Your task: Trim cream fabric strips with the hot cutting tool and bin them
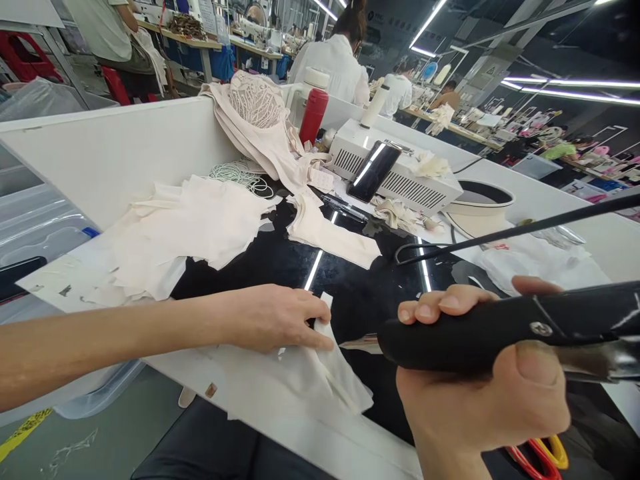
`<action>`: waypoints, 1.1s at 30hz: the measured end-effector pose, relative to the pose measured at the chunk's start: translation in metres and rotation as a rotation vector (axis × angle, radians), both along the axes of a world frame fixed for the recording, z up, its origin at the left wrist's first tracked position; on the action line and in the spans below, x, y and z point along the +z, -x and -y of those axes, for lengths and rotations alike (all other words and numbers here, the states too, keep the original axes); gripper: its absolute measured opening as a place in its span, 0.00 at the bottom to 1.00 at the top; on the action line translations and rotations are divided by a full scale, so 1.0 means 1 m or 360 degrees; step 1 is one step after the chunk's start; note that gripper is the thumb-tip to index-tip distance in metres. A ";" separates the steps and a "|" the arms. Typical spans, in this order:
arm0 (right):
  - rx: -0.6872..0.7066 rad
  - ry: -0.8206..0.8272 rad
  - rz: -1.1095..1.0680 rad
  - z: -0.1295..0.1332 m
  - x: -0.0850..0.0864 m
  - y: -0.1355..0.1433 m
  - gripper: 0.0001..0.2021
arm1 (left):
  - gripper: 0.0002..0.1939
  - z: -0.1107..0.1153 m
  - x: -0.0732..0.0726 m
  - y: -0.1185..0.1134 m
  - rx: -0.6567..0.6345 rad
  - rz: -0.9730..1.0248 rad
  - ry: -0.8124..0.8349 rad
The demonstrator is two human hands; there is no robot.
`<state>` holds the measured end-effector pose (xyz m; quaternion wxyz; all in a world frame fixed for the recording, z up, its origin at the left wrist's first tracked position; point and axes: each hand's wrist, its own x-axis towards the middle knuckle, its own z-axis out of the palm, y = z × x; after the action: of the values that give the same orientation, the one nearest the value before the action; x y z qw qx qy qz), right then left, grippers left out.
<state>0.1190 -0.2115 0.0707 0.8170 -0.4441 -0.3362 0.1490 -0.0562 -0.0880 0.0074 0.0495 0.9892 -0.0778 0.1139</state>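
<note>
My left hand (275, 317) is at the near edge of the black work surface (240, 267), thumb and forefinger closed on a folded white fabric piece (345, 380). The fabric hangs toward the front edge. My right hand (480, 400) is wrapped round the thick black handle of a tool (480, 333). A metal part of the tool runs out of view at the right, so its kind cannot be told. Beyond my left hand lies a pile of cream fabric pieces (200, 220). A cream strip (335, 233) lies farther back.
Behind are draped beige garments (255, 133), a red bottle (314, 113), a phone (375, 170) leaning on a white vented box (415, 190), and a round container (480, 200). A black rod or cord (525, 227) crosses at right. Red and yellow handles (545, 457) show below my right hand.
</note>
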 end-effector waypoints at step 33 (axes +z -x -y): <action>0.0112 -0.0064 0.0086 -0.029 -0.010 0.000 0.19 | 0.25 0.000 -0.008 -0.001 -0.0001 -0.0018 0.0069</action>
<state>0.1191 -0.1828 0.0605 0.8107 -0.4193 -0.3766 0.1588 -0.0548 -0.0881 -0.0009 0.0713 0.9885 -0.0755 0.1100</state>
